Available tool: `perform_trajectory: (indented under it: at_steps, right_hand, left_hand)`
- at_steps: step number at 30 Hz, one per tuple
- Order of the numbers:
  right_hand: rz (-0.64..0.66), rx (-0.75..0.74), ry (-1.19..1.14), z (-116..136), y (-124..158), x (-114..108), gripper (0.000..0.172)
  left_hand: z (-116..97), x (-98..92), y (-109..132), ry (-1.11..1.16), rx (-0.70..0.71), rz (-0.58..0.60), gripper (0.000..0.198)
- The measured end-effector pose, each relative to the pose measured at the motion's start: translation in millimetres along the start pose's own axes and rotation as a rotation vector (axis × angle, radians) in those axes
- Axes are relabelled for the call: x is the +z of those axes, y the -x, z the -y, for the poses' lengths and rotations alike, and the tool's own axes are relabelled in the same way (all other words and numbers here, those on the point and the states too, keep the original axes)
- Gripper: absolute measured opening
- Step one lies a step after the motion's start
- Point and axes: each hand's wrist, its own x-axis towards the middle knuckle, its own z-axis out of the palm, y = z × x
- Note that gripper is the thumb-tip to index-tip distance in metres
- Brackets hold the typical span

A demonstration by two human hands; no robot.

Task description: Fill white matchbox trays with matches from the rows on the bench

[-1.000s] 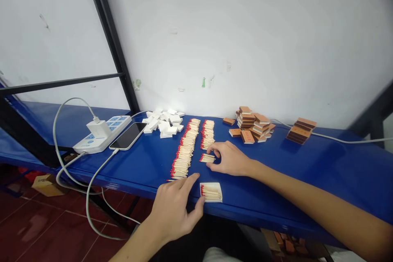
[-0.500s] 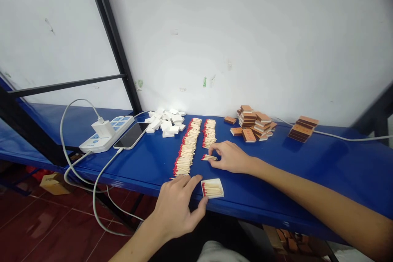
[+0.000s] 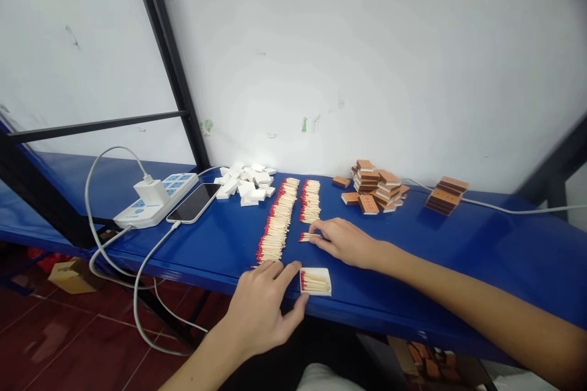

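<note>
A small white matchbox tray (image 3: 329, 284) lies near the table's front edge, with a layer of red-headed matches inside. My left hand (image 3: 263, 302) holds it at its left side, index finger at the far corner and thumb at the near one. Farther back, my right hand (image 3: 343, 241) pinches a few matches (image 3: 305, 237) between thumb and fingertips, just above or on the tabletop; their red heads point left. Beyond that hand is a short row of matches (image 3: 310, 200). To its left runs a longer row of matches (image 3: 277, 220), reaching toward my left hand.
White empty-looking trays (image 3: 245, 183) are heaped at the back. Brown matchbox sleeves (image 3: 378, 186) are piled to the right, with another stack (image 3: 447, 195) beyond. A phone (image 3: 195, 203) and power strip (image 3: 156, 201) with looping white cables (image 3: 136, 293) occupy the left of the blue table (image 3: 495, 256).
The right hand's pinch has shifted slightly, and the matches in it lie more level. My left hand stays at the tray. The whole view has moved a little.
</note>
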Motion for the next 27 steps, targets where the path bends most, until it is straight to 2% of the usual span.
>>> perform_trajectory:
  at_steps: [4,13,20,27]
  right_hand:
    - [-0.026,-0.005,-0.004,3,6,3,0.025]
    - [0.005,0.030,0.049,10,17,0,0.024]
    - [-0.008,-0.035,0.071,5,17,0,0.027]
    - [-0.169,-0.195,0.164,4,18,-4,0.028]
  left_hand:
    - [-1,-1.3,1,-0.006,0.014,0.003,0.037]
    - [4,2.3,0,0.003,0.040,-0.025,0.037]
    - [4,4.7,2,-0.002,0.054,-0.055,0.036]
    - [5,4.1,2,0.017,0.064,-0.066,0.036]
